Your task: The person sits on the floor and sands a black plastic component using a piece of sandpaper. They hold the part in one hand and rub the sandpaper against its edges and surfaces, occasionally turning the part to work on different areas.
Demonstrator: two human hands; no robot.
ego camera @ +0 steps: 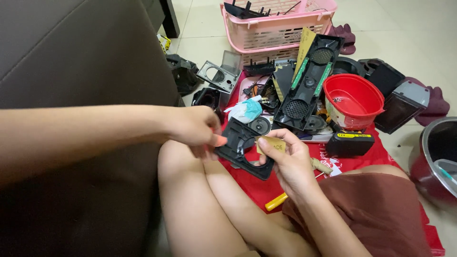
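**2 hands on a black plastic panel**

Bare knees fill the bottom of the view, with the person seated on a red cloth (362,159) spread over a pale tiled floor. Both hands meet above the knees on a flat black plastic speaker panel (240,143), matte and angular, with a round opening cut through it. Left hand (195,127) pinches the panel's left edge, fingers curled close. Right hand (290,159) grips the right edge from below, thumb pressing a small tan card (272,144) against the panel.

Beyond the hands lies a scatter of parts: a long black speaker housing (309,81) with 2 round mesh grilles and green strips, a glossy red plastic bowl (353,101), a black battery block (350,142) with a yellow label, and a pink slatted plastic basket (281,26). A yellow-handled tool (276,202) rests on the cloth beside the right wrist. Smooth brown upholstery (71,52) stands at the left.
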